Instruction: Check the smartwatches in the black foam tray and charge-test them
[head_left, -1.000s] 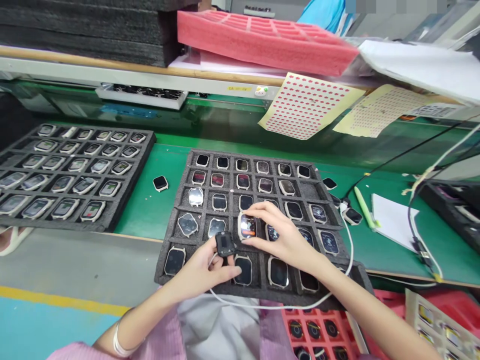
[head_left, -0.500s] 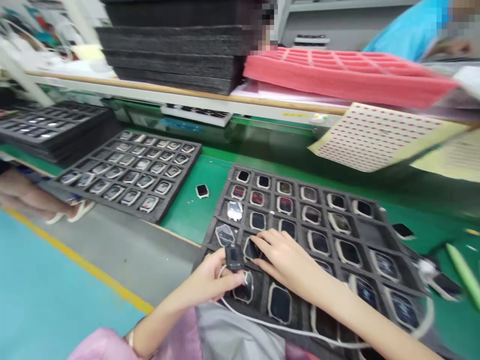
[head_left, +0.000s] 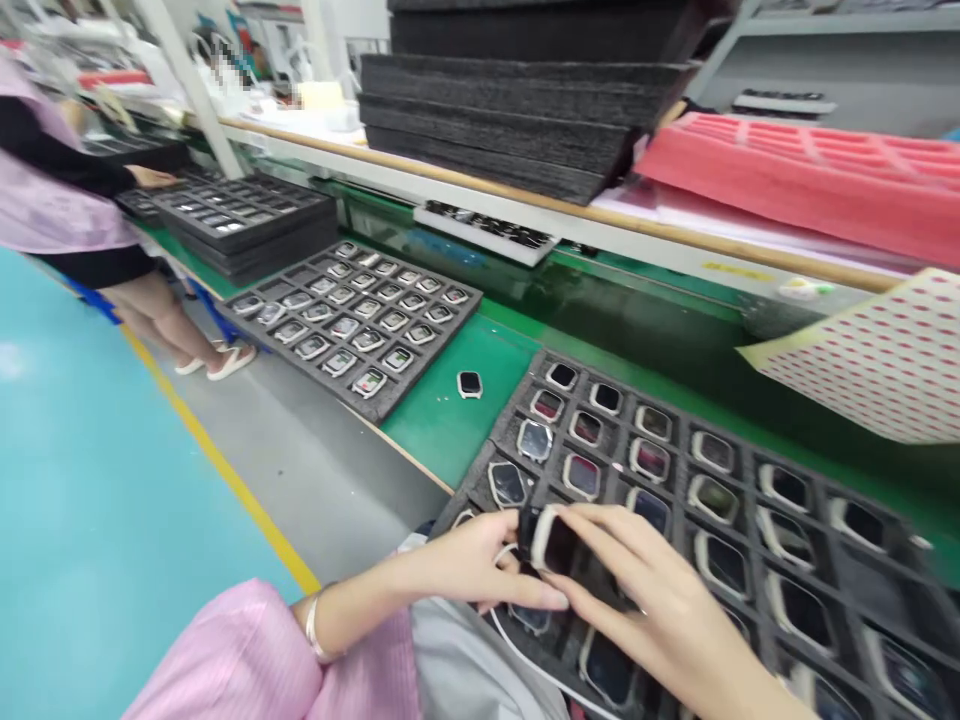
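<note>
Green anti-static desk (head_left: 450, 430) along a production line, beneath a wood-edged shelf. Over the near foam tray (head_left: 679, 445), a dark-faced smartwatch (head_left: 559, 545) in a pale bumper, held up and tilted, its long axis slanting down toward the right hand (head_left: 645, 590). Right hand closest, closed in a light pinch, fingers (head_left: 607, 530) spread across the watch's face and far edge. Left hand (head_left: 465, 565) just to the watch's left, curled firmly around a small black block (head_left: 528, 530), the block touching the watch's left edge. White cable (head_left: 536, 680) looping below both hands, its link to the block hidden by fingers.

All around, rows of similar watches in the tray's square cells, the nearest cells blocked from view by the hands. Beyond the tray's left side, one loose watch (head_left: 469, 384) lying on the desk, then a second filled tray (head_left: 433, 352). Farther back, a stack of black foam trays (head_left: 510, 110) on the shelf, beside a pink foam tray (head_left: 795, 180). At far left, a co-worker (head_left: 45, 170) in a pink smock, one hand resting on stacked trays.
</note>
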